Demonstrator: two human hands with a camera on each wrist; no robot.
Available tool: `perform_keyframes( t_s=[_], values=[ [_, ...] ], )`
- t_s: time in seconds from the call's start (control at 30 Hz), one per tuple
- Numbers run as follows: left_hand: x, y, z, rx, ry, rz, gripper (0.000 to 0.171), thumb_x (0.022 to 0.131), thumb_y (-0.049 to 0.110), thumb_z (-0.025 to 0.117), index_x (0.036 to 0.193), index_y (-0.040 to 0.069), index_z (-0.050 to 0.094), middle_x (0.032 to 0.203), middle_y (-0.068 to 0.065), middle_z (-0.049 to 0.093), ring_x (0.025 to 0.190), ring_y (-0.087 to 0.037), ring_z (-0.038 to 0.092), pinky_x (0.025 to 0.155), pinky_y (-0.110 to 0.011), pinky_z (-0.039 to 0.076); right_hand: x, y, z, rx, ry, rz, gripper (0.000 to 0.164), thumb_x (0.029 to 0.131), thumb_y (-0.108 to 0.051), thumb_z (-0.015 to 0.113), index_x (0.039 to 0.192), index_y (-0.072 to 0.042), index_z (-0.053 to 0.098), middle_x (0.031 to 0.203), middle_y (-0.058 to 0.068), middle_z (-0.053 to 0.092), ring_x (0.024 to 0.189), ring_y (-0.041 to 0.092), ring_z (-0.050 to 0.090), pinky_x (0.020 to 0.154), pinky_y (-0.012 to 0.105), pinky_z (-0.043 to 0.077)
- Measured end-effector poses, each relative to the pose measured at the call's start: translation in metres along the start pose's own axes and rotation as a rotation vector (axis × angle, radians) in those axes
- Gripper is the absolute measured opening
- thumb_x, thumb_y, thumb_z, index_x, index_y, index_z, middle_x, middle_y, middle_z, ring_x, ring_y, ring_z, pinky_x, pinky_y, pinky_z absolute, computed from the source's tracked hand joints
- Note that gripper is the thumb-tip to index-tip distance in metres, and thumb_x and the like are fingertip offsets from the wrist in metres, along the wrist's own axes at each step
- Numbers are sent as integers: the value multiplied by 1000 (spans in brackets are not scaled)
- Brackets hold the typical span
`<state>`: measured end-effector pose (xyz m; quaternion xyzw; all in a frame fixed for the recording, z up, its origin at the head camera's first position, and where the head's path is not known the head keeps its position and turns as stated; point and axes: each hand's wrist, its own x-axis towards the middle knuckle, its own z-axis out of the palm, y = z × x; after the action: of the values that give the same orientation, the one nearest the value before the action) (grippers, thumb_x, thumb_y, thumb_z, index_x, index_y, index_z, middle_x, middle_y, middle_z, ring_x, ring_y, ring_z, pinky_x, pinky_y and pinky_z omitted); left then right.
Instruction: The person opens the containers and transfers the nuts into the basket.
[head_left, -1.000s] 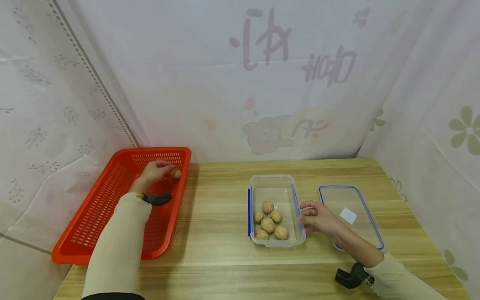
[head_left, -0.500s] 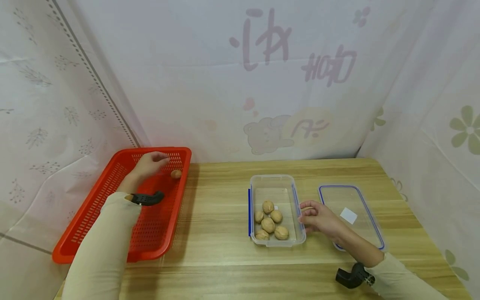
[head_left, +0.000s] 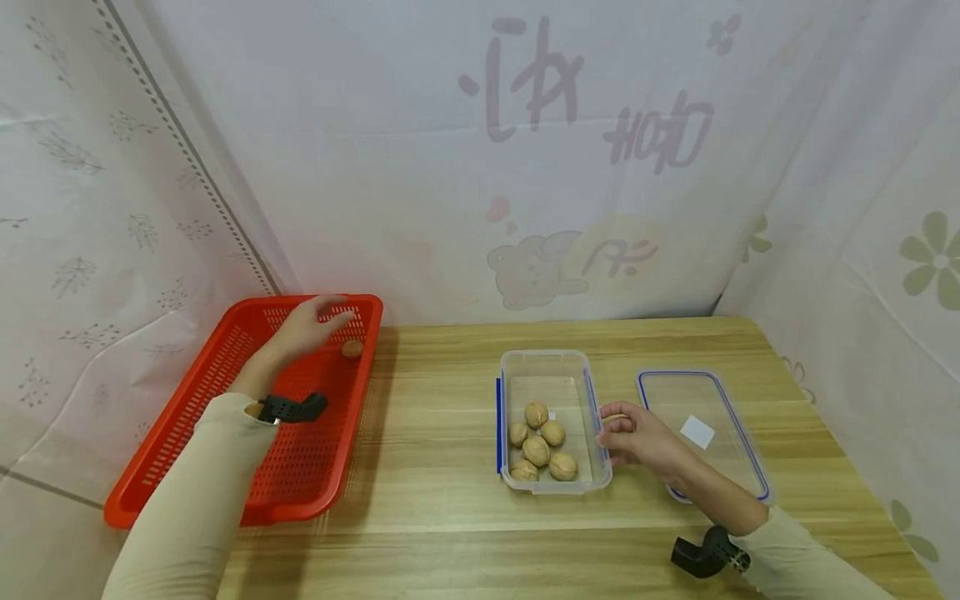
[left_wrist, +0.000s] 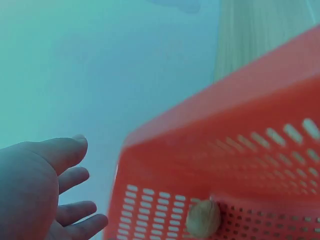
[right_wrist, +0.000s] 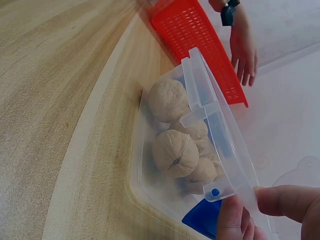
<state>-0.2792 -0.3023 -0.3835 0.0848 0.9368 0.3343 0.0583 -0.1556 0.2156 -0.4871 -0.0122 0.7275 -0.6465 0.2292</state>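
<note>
My left hand (head_left: 303,327) hovers over the far end of a red plastic basket (head_left: 191,408), thumb and fingers spread apart with nothing between them. A single walnut (head_left: 352,349) lies in the basket's far right corner, below and beside that hand; the left wrist view shows this walnut (left_wrist: 203,219) against the slotted wall. My right hand (head_left: 641,440) holds the right wall of a clear plastic food container (head_left: 546,357). In the right wrist view, thumb (right_wrist: 285,202) and fingers pinch its rim beside a blue clip (right_wrist: 202,217). Several walnuts (head_left: 536,451) sit in the container's near half.
A clear lid (head_left: 671,396) with a blue seal and a white label lies right of the container, partly under my right forearm. Wooden tabletop (head_left: 435,400) separates basket and container. A pale printed curtain (head_left: 420,167) closes off the back and sides.
My left hand has moved up and left, away from the walnut in the corner, and its thumb and fingers have spread. The right hand, container and walnuts stay put.
</note>
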Motion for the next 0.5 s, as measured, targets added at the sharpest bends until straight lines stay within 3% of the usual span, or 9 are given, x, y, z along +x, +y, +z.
perform_keyframes(
  t_s=[0.27,0.5],
  values=[
    [-2,23,9,40,-22,69,65,107,35,54,154,-5,33,157,-29,33,146,-48,28,115,-65,26,-1,0,0,3,0,-2,49,96,-2,66,136,10,39,95,5,59,86,17,62,70,30,60],
    [-5,48,22,99,-49,130,64,106,27,57,155,-6,31,162,-32,18,150,-49,16,119,-64,18,1,1,0,6,3,2,49,96,-1,66,136,10,39,96,5,59,86,17,63,70,31,60]
  ],
)
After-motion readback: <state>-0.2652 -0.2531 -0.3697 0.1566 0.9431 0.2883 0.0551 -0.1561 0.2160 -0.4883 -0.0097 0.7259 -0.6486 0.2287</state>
